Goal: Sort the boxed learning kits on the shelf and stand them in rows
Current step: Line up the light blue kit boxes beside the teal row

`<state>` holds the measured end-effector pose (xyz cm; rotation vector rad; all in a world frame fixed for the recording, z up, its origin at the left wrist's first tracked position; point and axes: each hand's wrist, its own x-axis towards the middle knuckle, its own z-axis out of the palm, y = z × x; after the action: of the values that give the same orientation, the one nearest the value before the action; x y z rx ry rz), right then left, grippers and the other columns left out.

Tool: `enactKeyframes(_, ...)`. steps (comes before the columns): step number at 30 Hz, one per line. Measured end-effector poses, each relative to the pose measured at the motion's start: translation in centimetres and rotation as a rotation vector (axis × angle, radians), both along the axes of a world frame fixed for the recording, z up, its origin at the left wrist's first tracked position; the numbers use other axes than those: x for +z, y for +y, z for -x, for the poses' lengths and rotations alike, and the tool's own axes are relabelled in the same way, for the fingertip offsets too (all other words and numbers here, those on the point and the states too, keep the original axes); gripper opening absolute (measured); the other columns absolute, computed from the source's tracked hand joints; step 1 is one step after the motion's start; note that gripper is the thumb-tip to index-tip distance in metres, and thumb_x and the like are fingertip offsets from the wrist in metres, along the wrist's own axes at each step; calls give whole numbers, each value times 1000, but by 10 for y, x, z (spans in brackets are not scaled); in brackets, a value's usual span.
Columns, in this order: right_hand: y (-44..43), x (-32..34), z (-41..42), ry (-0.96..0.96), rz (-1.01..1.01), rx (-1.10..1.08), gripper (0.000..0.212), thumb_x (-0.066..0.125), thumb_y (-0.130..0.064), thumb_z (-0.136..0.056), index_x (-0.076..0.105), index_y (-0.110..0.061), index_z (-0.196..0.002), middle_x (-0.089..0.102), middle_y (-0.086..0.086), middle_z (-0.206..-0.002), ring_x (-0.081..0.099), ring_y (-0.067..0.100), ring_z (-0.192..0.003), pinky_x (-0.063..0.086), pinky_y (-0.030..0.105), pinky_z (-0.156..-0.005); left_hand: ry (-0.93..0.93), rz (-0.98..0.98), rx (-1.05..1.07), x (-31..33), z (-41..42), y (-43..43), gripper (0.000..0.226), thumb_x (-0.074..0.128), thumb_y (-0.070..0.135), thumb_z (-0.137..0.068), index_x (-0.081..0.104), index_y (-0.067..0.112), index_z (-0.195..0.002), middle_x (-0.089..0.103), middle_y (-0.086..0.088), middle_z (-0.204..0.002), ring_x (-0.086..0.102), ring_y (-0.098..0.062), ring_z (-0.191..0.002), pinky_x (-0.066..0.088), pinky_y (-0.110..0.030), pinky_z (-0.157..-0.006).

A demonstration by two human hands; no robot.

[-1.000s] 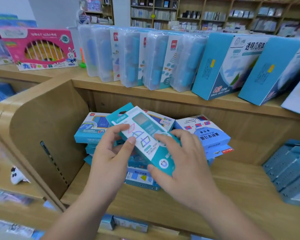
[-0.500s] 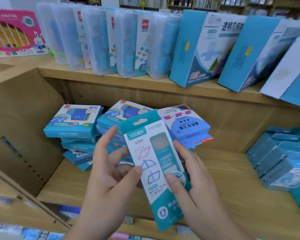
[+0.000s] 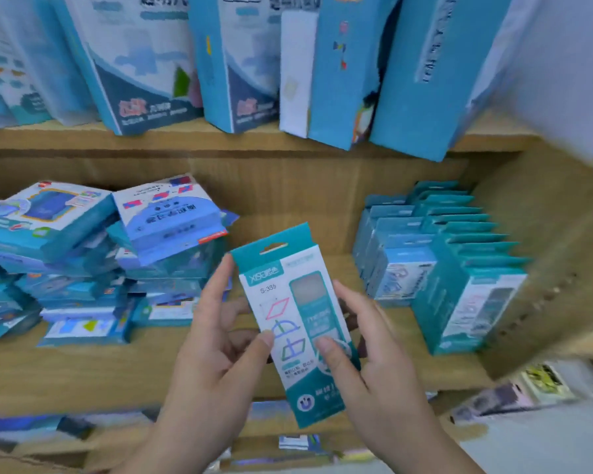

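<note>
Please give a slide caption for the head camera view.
Left hand and right hand hold a teal kit box before the shelf, near standing rows.

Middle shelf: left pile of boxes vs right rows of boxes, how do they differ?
Pose: the left pile lies flat and skewed; the right rows stand upright. Order: left pile jumbled, right rows lined up front to back. Shape: left pile boxes squarish, right rows boxes tall and narrow, like the held box. Shared: teal-and-white boxes on one wooden shelf.
</note>
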<state>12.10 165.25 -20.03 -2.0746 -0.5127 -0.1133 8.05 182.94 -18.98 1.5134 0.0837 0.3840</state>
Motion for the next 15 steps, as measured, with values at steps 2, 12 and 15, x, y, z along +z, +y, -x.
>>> enactKeyframes(2,-37,-7,-2,-19,18,-49,55,55,-40,-95,26,-69,-133,45,-35,-128,48,5,-122,50,40,-94,38,4,-46,-10,-10,-34,87,63,-6,-90,37,61,-138,68,1,-125,72,-38,-83,55,-67,-80)
enactKeyframes(12,-161,-44,-18,-59,90,-282,61,62,-25,-94,33,-46,-144,42,-30,-128,41,-5,-124,47,33,-101,76,-73,-126,-40,-52,-169,95,60,-9,-92,37,78,-124,68,12,-118,71,-28,-89,59,-52,-82)
enactKeyframes(15,-179,-49,-26,-36,79,-352,62,64,-27,-93,34,-39,-146,39,-17,-128,46,2,-120,51,39,-97,30,-153,-125,-39,-65,-193,93,60,-6,-93,34,77,-126,66,20,-113,70,-19,-88,57,-30,-78)
